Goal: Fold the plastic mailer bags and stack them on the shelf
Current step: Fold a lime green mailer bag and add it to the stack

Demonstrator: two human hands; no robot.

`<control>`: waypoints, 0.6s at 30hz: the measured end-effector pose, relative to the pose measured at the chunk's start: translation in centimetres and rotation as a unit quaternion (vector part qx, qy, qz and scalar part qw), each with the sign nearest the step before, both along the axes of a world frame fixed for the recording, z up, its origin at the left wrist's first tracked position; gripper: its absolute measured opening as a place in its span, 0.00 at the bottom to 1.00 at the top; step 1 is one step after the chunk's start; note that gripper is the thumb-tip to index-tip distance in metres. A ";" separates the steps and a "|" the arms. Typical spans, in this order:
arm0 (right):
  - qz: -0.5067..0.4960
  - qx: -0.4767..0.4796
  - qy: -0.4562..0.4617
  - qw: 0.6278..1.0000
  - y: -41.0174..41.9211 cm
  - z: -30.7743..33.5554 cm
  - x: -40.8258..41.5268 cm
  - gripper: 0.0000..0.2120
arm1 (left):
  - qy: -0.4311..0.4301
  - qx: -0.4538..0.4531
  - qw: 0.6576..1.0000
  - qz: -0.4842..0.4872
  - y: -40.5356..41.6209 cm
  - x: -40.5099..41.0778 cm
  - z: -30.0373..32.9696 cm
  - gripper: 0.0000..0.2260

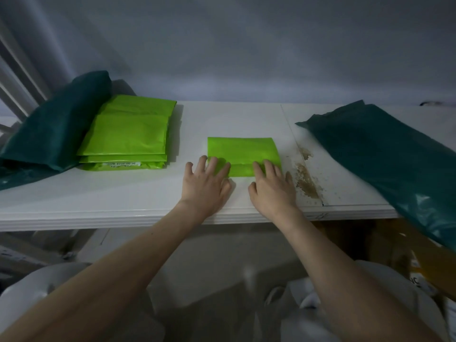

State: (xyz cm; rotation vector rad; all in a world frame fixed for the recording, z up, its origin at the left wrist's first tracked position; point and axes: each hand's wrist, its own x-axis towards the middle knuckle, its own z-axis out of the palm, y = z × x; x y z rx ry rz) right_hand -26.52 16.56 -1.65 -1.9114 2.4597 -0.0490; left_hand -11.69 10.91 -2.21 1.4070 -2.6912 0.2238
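Note:
A folded lime-green mailer bag (243,151) lies flat in the middle of the white shelf (123,193). My left hand (206,185) rests palm down with spread fingers on the bag's near left corner. My right hand (272,187) lies the same way on its near right corner. Neither hand grips the bag; the fingers press on its near edge. A stack of folded lime-green mailer bags (128,134) sits to the left, a white label showing on its front edge.
A dark teal plastic bag (56,127) lies at the far left under the stack. Another dark teal bag (389,156) drapes over the shelf's right end. A brown stain (306,181) marks the shelf beside a seam. The wall stands close behind.

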 end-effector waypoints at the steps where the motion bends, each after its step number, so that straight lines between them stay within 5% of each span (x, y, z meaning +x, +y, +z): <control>1: -0.011 0.009 -0.008 1.000 0.1 0.0 -0.2 0.27 | 0.008 0.005 1.000 -0.005 0.0 0.0 0.1 0.37; 11: -0.068 0.016 -0.067 0.995 0.5 0.8 -0.8 0.23 | 0.050 0.067 0.996 -0.005 -0.9 -0.2 -0.3 0.23; 18: -0.075 -0.029 -0.078 0.994 -0.1 1.4 -1.1 0.18 | 0.103 -0.018 0.994 -0.022 -1.6 -0.2 -0.7 0.15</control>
